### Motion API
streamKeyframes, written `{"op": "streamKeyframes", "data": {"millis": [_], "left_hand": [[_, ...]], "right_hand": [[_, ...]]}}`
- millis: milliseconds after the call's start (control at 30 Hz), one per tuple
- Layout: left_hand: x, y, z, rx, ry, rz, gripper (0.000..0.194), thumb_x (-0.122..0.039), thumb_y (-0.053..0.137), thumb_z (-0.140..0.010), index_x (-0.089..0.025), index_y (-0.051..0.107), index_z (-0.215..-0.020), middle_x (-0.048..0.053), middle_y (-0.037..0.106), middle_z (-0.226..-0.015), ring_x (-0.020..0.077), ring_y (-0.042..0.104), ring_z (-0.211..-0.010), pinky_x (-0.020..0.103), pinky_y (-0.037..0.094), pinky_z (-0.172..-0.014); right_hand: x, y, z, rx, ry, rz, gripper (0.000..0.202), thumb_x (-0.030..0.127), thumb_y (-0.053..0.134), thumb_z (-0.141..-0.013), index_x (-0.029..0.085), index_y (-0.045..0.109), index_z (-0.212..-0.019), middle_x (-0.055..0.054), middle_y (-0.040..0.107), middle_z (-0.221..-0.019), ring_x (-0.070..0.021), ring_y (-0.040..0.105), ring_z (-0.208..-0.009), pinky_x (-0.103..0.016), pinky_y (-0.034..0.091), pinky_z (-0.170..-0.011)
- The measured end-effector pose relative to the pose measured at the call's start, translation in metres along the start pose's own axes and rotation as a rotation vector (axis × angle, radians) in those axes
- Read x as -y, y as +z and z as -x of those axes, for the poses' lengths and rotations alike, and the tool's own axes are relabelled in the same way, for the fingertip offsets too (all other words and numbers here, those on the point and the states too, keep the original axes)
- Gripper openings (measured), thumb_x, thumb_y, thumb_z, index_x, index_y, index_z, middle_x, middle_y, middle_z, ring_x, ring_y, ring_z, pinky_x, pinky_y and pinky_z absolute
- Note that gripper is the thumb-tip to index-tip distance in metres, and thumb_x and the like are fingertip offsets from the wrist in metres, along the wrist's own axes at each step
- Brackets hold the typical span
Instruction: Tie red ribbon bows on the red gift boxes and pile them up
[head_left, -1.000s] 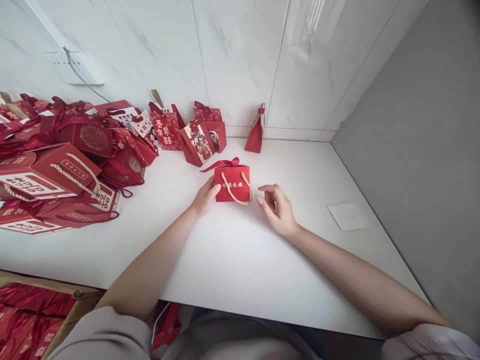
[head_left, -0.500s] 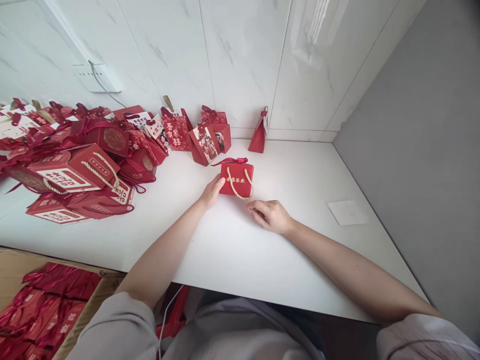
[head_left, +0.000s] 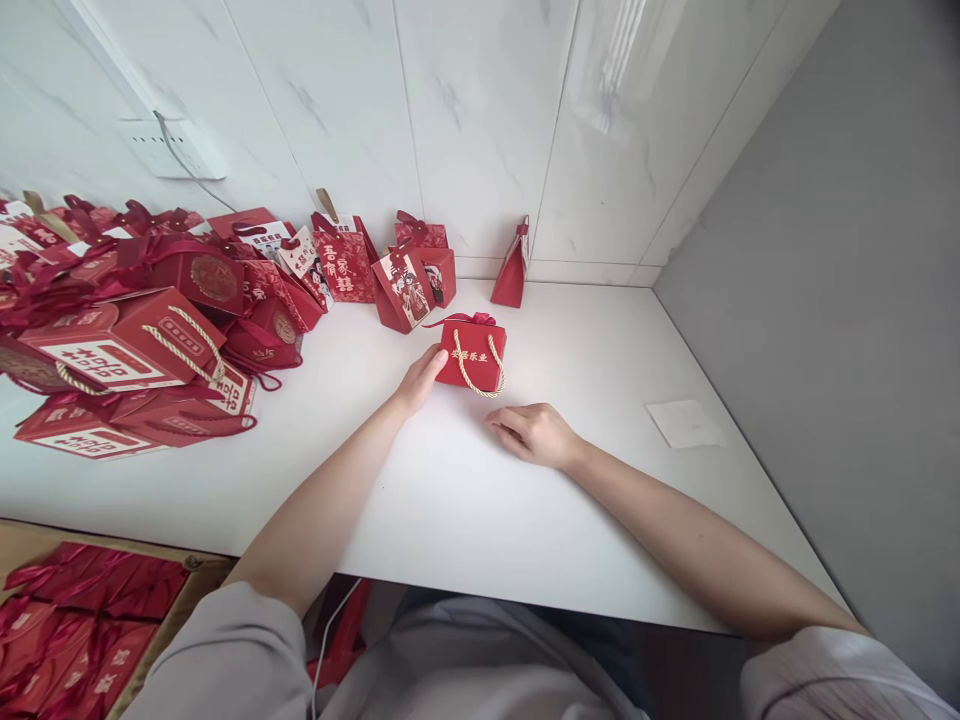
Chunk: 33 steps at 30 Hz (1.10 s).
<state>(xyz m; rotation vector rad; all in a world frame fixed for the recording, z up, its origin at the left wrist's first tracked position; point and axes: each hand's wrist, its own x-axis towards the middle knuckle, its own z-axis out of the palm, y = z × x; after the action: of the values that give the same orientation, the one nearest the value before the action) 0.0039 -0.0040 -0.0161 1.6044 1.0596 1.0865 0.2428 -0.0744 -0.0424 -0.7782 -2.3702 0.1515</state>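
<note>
A small red gift box [head_left: 472,372] with gold lettering, a cream rope handle and a dark red ribbon on top stands on the white table [head_left: 465,520]. My left hand [head_left: 422,378] grips its left side, thumb on the front face. Just below and to the right of the box, my right hand [head_left: 534,434] rests on the table with fingers curled together, not touching the box. Nothing shows in that hand, though its palm side is hidden.
Many red gift boxes [head_left: 127,340] are piled on the left. Several others [head_left: 405,288] line the wall, one slim box [head_left: 511,270] apart. A white paper square [head_left: 685,424] lies right. An open carton [head_left: 187,590] of red boxes sits lower left.
The view has shifted slightly. The box's front has tilted a little and its lettering reads more clearly. My left hand still holds it, and my right hand has barely moved.
</note>
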Motion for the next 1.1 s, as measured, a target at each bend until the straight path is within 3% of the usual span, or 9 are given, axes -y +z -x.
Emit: {"op": "streamKeyframes", "data": {"millis": [700,767,833,933,1033,1100], "left_hand": [[0.004,-0.002,-0.002,0.010,-0.021,-0.018,0.057,-0.059,0.040,-0.093,-0.019,0.054,-0.132,0.008,0.062,-0.131,0.0271,0.057,-0.120,0.042,0.040,-0.107],[0.003,-0.001,0.000,0.010,-0.022,-0.035,0.057,-0.059,0.039,-0.093,-0.021,0.054,-0.133,0.007,0.062,-0.132,0.0268,0.057,-0.119,0.042,0.040,-0.107],[0.003,-0.002,0.001,0.014,-0.021,-0.048,0.056,-0.058,0.038,-0.094,-0.021,0.053,-0.133,0.006,0.061,-0.133,0.0267,0.057,-0.121,0.041,0.040,-0.107],[0.006,-0.003,0.001,0.016,-0.008,-0.068,0.056,-0.059,0.038,-0.094,-0.021,0.051,-0.133,0.007,0.060,-0.134,0.0273,0.054,-0.125,0.041,0.038,-0.108],[0.010,-0.003,-0.001,0.014,0.018,-0.070,0.063,-0.062,0.040,-0.092,-0.021,0.040,-0.141,0.009,0.060,-0.132,0.0290,0.053,-0.125,0.044,0.038,-0.109],[0.012,-0.002,-0.002,0.013,0.045,-0.058,0.071,-0.064,0.041,-0.090,-0.022,0.031,-0.145,0.010,0.061,-0.129,0.0301,0.054,-0.124,0.045,0.038,-0.108]], "right_hand": [[0.000,-0.004,-0.004,0.057,0.013,-0.002,0.021,0.024,0.042,-0.097,0.022,0.062,-0.104,-0.003,0.074,-0.084,-0.0152,0.065,-0.064,-0.027,0.045,-0.058],[0.018,-0.014,-0.005,0.045,-0.004,-0.010,0.021,0.022,0.041,-0.097,0.021,0.061,-0.104,-0.004,0.074,-0.086,-0.0157,0.066,-0.064,-0.028,0.046,-0.058],[0.052,-0.032,-0.004,0.098,-0.084,-0.052,0.023,0.021,0.038,-0.097,0.020,0.059,-0.106,-0.005,0.072,-0.083,-0.0162,0.065,-0.066,-0.028,0.046,-0.058],[0.120,-0.055,0.016,0.359,-0.201,-0.095,0.016,0.019,0.044,-0.093,0.021,0.059,-0.089,-0.002,0.065,-0.070,-0.0156,0.057,-0.054,-0.030,0.041,-0.049],[0.172,-0.056,0.054,0.483,-0.153,0.060,0.012,0.014,0.055,-0.082,0.021,0.056,-0.072,-0.002,0.062,-0.064,-0.0169,0.052,-0.045,-0.033,0.030,-0.037],[0.188,-0.045,0.077,0.536,-0.064,0.107,0.010,0.014,0.058,-0.080,0.020,0.059,-0.072,-0.002,0.061,-0.061,-0.0166,0.050,-0.039,-0.033,0.027,-0.033]]}}
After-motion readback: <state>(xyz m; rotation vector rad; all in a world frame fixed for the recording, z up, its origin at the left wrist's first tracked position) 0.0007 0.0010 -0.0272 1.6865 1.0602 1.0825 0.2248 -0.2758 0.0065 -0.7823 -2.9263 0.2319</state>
